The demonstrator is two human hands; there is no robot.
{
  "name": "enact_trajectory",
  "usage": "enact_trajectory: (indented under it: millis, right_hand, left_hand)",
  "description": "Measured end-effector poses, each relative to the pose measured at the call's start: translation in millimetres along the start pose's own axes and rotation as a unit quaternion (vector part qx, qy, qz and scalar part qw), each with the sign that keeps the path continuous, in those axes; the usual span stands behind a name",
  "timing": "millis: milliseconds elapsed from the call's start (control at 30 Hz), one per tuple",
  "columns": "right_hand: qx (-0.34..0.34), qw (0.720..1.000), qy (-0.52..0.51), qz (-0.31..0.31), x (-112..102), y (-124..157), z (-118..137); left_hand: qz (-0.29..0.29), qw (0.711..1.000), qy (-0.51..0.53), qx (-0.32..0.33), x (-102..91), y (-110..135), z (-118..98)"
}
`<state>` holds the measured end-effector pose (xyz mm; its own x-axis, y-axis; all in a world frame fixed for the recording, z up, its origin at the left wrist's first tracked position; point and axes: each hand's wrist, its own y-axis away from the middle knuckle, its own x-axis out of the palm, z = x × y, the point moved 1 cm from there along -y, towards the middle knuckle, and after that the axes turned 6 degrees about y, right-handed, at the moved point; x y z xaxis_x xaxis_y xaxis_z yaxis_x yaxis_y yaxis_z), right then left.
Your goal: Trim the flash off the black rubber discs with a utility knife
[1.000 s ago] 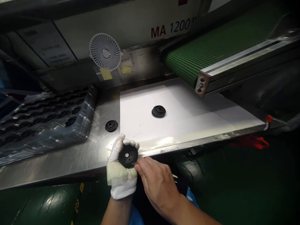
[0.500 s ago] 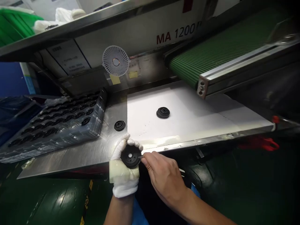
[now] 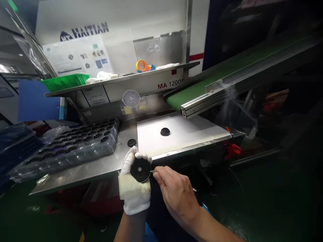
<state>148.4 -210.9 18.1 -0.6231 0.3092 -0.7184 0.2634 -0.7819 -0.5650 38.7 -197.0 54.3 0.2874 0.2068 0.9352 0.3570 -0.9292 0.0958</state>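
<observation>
black disc (image 3: 140,169) in gloved left hand (image 3: 133,183)

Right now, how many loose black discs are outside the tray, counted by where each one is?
Black moulded disc in the gloved left hand: 1
Black moulded disc on the steel tabletop: 1
Black moulded disc on the white sheet: 1
Total: 3
</observation>
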Motion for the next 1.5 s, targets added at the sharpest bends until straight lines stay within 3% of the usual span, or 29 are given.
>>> enact_trajectory:
  millis: [100,200,433,500,633,800,967,1100,1300,1500]
  right_hand:
    - [0.01,1.0,0.016,-0.022,-6,4,1]
    - [-0.003,0.999,0.026,-0.029,0,2,1]
    - [-0.022,0.999,-0.021,0.039,38,-21,-6]
    - [-0.027,0.997,-0.033,0.06,50,-32,-13]
    - [-0.035,0.995,-0.055,0.077,67,-56,-32]
    - [-0.006,0.997,-0.03,0.072,75,-70,-47]
    - [0.015,0.995,-0.03,0.094,83,-64,-44]
    - [0.012,0.994,-0.04,0.105,87,-61,-42]
    - [0.006,0.992,-0.06,0.11,85,-67,-52]
    - [0.015,0.994,-0.021,0.11,88,-71,-57]
  left_hand:
    - [0.013,0.999,0.025,-0.026,3.8,10,-2]
    - [0.006,1.0,0.029,-0.006,0.0,2,1]
    - [-0.08,0.995,0.01,0.054,-11.7,-46,7]
    - [-0.084,0.996,-0.011,0.033,-16.2,-61,4]
    - [-0.05,0.995,-0.05,-0.07,-25.9,-89,-2]
    - [-0.068,0.996,-0.039,-0.042,-29.7,-112,5]
    - [-0.079,0.996,-0.039,0.018,-35.0,-118,23]
    - [-0.069,0.994,-0.051,0.06,-40.7,-119,25]
    - [-0.043,0.991,-0.067,-0.109,-43.0,-123,14]
    - [-0.076,0.996,-0.028,-0.042,-42.2,-132,21]
